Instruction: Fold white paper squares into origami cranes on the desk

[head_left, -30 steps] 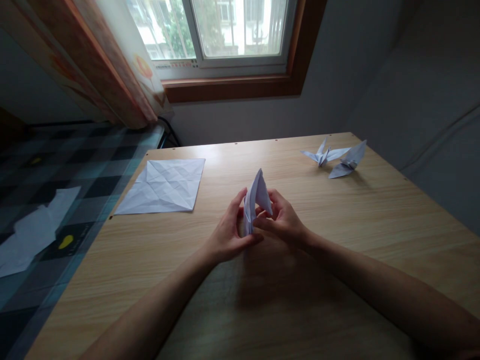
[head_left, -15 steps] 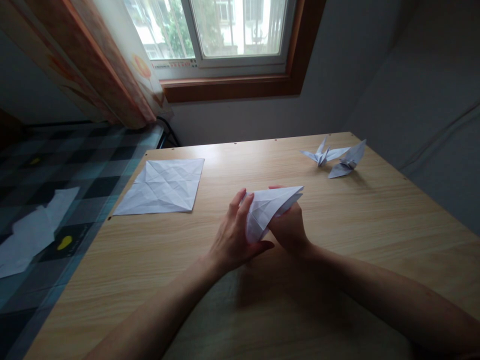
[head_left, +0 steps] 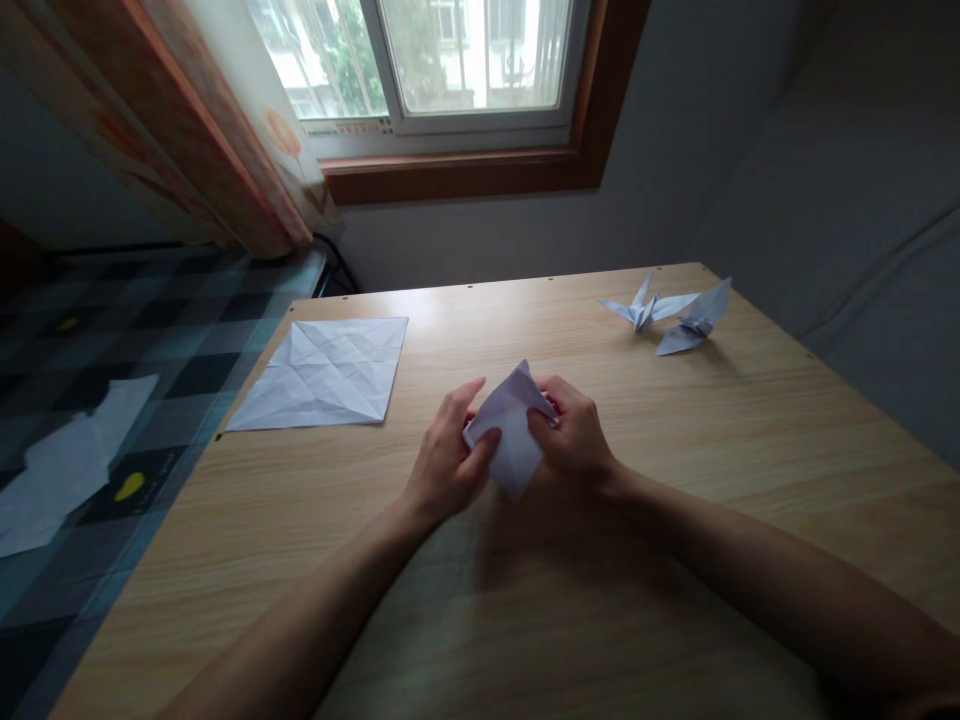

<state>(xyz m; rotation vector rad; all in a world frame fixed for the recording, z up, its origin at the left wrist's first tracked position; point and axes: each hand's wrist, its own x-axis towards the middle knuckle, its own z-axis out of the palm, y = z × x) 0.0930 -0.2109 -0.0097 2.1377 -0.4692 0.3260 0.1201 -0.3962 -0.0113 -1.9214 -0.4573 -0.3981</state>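
Observation:
Between my two hands a folded sheet of white paper (head_left: 511,430), roughly diamond-shaped, is held above the wooden table (head_left: 300,540). My left hand (head_left: 450,455) pinches its left corner, thumb on the near face and fingers behind. On the opposite corner my right hand (head_left: 574,430) is closed, its thumb pressed on the near face too. The fingers behind the paper are partly hidden. One point of the paper faces away from me, another toward me.
A creased white sheet (head_left: 330,372) lies flat at the table's far left. Two folded paper cranes (head_left: 643,312) stand at the far right. More white paper (head_left: 71,470) rests on the checked cloth (head_left: 217,340) at left. Beyond are a window (head_left: 480,60) and curtain (head_left: 247,190).
The folded paper has been turned, from pointing right to a diamond facing me. My right hand has come from beneath it to its right corner, and my left thumb now presses its near face.

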